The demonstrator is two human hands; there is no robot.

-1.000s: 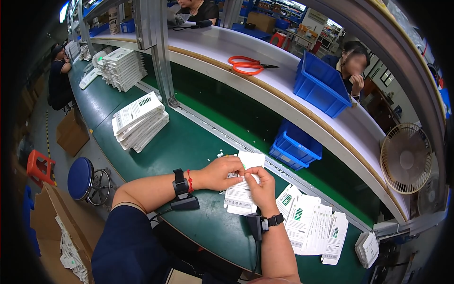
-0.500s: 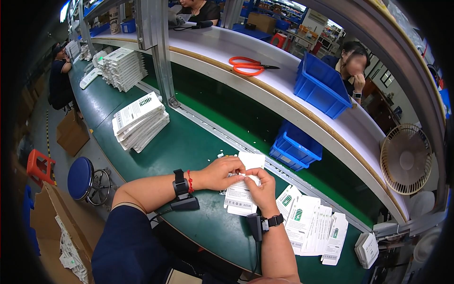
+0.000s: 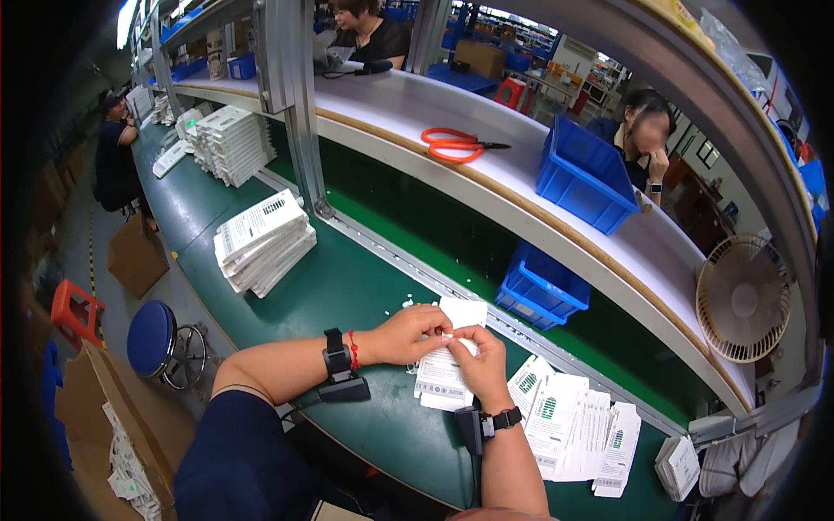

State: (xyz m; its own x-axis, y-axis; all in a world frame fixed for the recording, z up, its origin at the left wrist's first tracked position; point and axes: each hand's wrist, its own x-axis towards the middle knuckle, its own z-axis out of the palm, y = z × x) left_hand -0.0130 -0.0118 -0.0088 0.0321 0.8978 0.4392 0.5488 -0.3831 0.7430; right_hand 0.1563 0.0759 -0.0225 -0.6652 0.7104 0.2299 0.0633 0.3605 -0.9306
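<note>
My left hand and my right hand meet over the green bench, fingertips pinched together. Whatever small white bit lies between the fingertips is too small to make out. Right under them is a flat white printed carton, partly covered by my fingers. A white panel shows just beyond the hands, and tiny white scraps lie beside my left hand. To the right of my right hand, several flat white cartons with green print lie fanned out and overlapping.
A stack of white cartons stands to the left, a taller white stack behind it. Orange-handled scissors and a blue bin rest on the raised shelf; another blue bin sits below. People sit across and at far left.
My hands stay pinched together over the carton, with only slight finger movement. The whole view has shifted a little, so the scene sits lower in the picture.
</note>
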